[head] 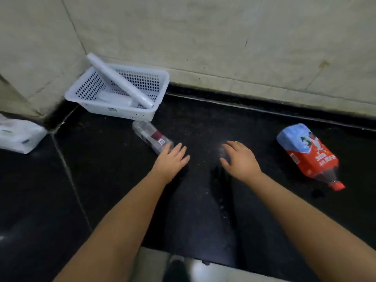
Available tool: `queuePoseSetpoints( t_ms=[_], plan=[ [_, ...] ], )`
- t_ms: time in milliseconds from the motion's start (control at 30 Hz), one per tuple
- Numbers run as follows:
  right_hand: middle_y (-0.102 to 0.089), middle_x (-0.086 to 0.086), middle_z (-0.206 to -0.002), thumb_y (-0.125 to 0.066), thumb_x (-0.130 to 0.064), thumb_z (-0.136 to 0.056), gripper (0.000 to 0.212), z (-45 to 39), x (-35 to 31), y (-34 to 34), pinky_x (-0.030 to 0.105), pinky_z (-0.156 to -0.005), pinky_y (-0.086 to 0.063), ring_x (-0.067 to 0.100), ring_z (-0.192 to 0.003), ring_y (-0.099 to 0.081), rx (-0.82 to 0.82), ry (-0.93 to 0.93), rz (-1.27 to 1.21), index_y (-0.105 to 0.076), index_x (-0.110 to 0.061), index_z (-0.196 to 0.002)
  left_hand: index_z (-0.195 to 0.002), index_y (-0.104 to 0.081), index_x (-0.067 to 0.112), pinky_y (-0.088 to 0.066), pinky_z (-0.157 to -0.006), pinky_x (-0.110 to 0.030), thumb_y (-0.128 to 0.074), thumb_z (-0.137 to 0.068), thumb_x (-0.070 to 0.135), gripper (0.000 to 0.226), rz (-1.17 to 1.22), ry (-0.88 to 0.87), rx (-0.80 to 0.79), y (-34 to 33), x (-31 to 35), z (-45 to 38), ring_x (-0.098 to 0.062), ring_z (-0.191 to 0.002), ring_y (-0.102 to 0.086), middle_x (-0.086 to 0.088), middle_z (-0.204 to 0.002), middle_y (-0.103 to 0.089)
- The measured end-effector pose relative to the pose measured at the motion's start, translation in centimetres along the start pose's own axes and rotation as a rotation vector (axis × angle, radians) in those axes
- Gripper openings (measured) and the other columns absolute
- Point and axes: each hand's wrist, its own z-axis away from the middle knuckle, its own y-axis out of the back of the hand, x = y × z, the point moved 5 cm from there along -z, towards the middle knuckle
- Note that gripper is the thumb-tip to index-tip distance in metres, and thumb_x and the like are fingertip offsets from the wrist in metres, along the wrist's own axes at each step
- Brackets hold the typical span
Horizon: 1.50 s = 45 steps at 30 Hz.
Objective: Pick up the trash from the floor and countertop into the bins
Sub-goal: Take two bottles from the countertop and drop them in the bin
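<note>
Two spread hands: my left hand [172, 158] touches the clear crushed plastic bottle [152, 139] at ten o'clock, my right hand [239, 157] empty; next I must close fingers around it.

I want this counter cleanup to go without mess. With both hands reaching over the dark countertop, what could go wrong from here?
The clear bottle lies on its side by the left hand; a nudge could roll it against the white basket. The red-capped bottle seems to hold dark liquid and might leak if squeezed. The right hand is open and holds nothing.
</note>
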Motion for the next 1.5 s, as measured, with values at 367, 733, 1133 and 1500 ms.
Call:
queuePoseSetpoints(
  t_ms=[367, 733, 1133, 1500],
  plan=[
    [-0.060, 0.031, -0.123, -0.067, -0.013, -0.077, 0.045, -0.2, 9.8, 1.4, 0.055, -0.098, -0.046, 0.046, -0.115, -0.058, 0.246, -0.240, -0.105, -0.060, 0.007, -0.117, -0.129, -0.046, 0.007, -0.042, -0.087, -0.034, -0.058, -0.087, 0.012, 0.044, -0.020, -0.305, 0.259, 7.0, 3.0, -8.9, -0.025, -0.113, -0.051, -0.009, -0.115, -0.061],
    [-0.051, 0.022, -0.134, -0.067, -0.018, -0.083, 0.052, 12.9, 28.5, -1.2, 0.033, -0.100, -0.040, 0.033, -0.123, -0.049, 0.105, -0.771, -0.451, -0.047, -0.001, -0.129, -0.060, -0.068, 0.011, -0.040, -0.034, -0.016, -0.093, -0.024, 0.016, 0.044, 0.213, -0.333, 0.570, 22.8, 17.5, -10.9, -0.024, -0.042, -0.059, -0.005, -0.055, -0.065],
    [-0.048, 0.021, -0.127, -0.074, -0.014, -0.076, 0.058, 11.3, 26.8, -2.3, 0.038, -0.095, -0.045, 0.035, -0.111, -0.055, 0.442, -0.744, -1.039, -0.044, 0.002, -0.123, -0.125, -0.050, 0.007, -0.045, -0.086, -0.040, -0.045, -0.093, 0.014, 0.033, 0.255, -0.125, 0.275, 27.3, 24.2, -11.1, -0.033, -0.113, -0.052, -0.014, -0.127, -0.049],
    [-0.057, 0.025, -0.111, -0.062, -0.005, -0.076, 0.029, 13.2, 31.0, 4.6, 0.035, -0.085, -0.039, 0.037, -0.104, -0.056, 0.627, -0.802, -0.838, -0.058, 0.003, -0.104, -0.116, -0.061, 0.008, -0.047, -0.086, -0.035, -0.050, -0.088, 0.009, 0.030, 0.364, -0.158, 0.320, 28.1, 21.4, -14.0, -0.031, -0.111, -0.054, -0.014, -0.119, -0.058]
  ],
)
